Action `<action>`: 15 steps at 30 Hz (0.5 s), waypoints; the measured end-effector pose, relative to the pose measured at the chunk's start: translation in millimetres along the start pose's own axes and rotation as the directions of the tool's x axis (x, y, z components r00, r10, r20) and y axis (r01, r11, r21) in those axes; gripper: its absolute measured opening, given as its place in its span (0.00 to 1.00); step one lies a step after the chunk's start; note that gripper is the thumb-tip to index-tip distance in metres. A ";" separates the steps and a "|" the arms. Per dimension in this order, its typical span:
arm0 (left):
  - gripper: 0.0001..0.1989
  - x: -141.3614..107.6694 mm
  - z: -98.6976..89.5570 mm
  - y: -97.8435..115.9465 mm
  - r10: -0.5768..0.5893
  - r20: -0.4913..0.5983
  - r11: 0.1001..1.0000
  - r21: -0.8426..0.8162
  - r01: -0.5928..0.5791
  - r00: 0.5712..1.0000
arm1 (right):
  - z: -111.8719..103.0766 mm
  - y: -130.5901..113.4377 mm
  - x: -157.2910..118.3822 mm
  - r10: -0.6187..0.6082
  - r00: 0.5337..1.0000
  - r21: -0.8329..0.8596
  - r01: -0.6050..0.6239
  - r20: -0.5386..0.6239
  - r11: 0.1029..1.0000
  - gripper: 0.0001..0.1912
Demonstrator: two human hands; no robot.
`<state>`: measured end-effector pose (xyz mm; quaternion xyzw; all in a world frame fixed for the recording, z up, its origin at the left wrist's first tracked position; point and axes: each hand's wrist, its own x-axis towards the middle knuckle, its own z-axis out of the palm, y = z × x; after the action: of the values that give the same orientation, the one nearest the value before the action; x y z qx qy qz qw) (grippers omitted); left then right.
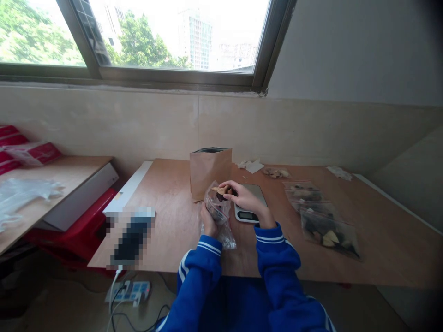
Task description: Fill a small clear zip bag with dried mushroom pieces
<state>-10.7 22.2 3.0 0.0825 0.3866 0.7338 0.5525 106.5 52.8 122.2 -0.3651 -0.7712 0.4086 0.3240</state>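
Note:
My left hand (209, 222) is closed round a clear plastic bag (216, 210), its mouth upward, with dark pieces inside. At the mouth of this bag, my right hand (242, 196) pinches some brown and tan dried pieces (223, 190). Just behind the bag stands an upright brown paper pouch (210, 173) with its top open. A flat scale (246, 216) with a small display lies partly under my right hand and forearm.
Zip bags of dark pieces (330, 233) lie on the table (169, 230) at the right. Paper scraps (254, 166) and another small bag (276, 172) are near the wall. A pixelated dark object (131, 240) is at the left, above a power strip (129, 292).

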 end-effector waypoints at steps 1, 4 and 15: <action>0.22 0.7 -1.0 -0.5 0.001 -0.017 1.000 0.019 -0.001 1.000 | -5.3 1.2 -1.4 -0.017 1.000 0.006 0.017 0.011 1.000 0.16; 0.22 1.7 -3.1 -0.2 -0.003 -0.041 0.999 0.038 0.005 0.999 | -20.1 5.5 -5.6 -0.069 0.997 0.064 0.071 -0.039 0.995 0.16; 0.20 10.6 -10.8 -5.7 0.006 -0.014 0.999 0.047 -0.005 1.000 | -47.5 -6.3 79.6 -0.258 0.862 0.127 0.343 -0.437 0.931 0.22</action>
<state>-16.3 26.9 -11.5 0.0913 0.4072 0.7267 0.5457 100.9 134.9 165.4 -0.2834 -0.6876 0.3418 0.5745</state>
